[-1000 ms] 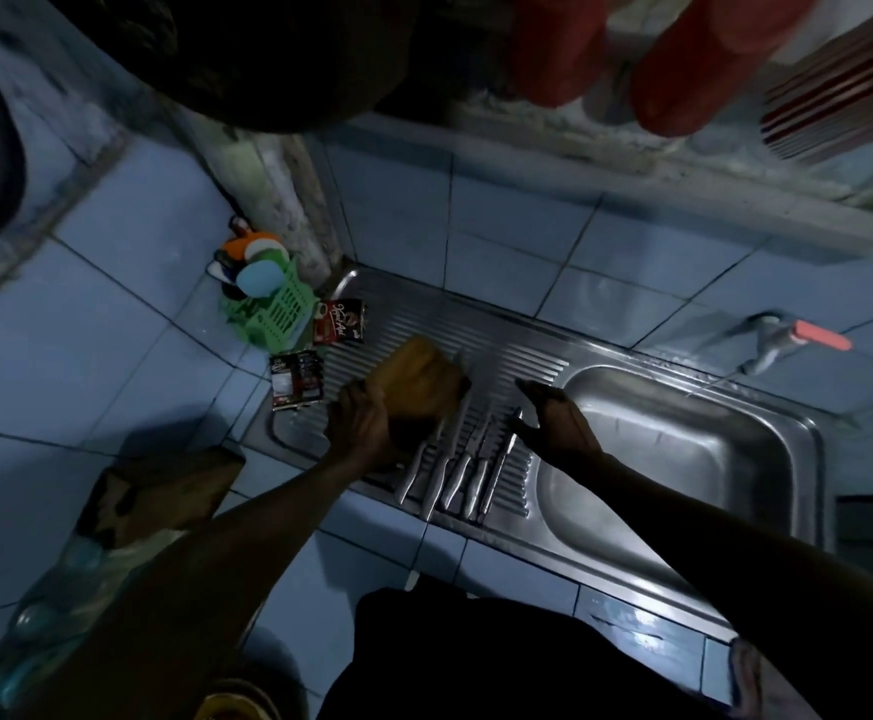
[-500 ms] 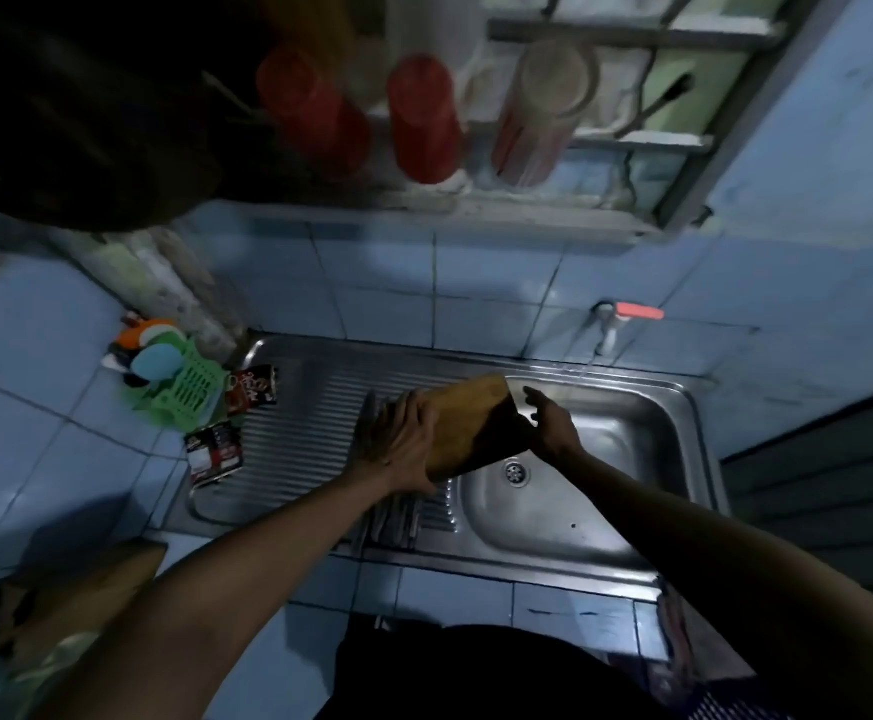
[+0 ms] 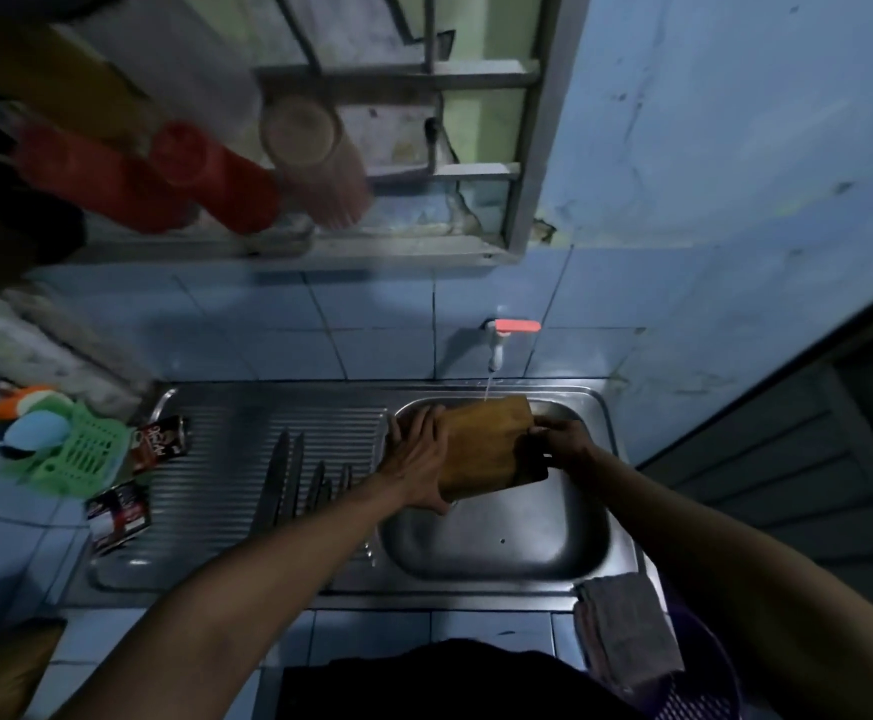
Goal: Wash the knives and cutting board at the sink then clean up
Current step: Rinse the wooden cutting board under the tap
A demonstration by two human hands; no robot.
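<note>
A green basket (image 3: 78, 454) sat at the far left of the counter, with some round things in it. Two small dark packets (image 3: 159, 440) lay just beside it, on the ribbed metal drain part. A grey cloth (image 3: 626, 628) hung over the front right corner of the sink (image 3: 496, 543). Red cups (image 3: 200, 174) stood on a shelf up on the wall. Nothing stood between the hands and the sink bowl.

The knives (image 3: 301, 483) lay side by side on the ribbed part, left of the bowl. Their tips pointed away from the person, toward the wall.

The cutting board (image 3: 486, 446) was held up over the back of the sink bowl, under the tap (image 3: 499, 340). A thin stream of water fell onto its far edge. Its long side ran from the wall toward the person, leaning a little to the right.

The left hand (image 3: 416, 454) reached in from the left and gripped the board's left edge, with the fingers wrapped round it and the thumb down low. The right hand (image 3: 561, 441) came in from the right and held the board's right edge with curled fingers. Both arms were stretched out forward over the sink.
</note>
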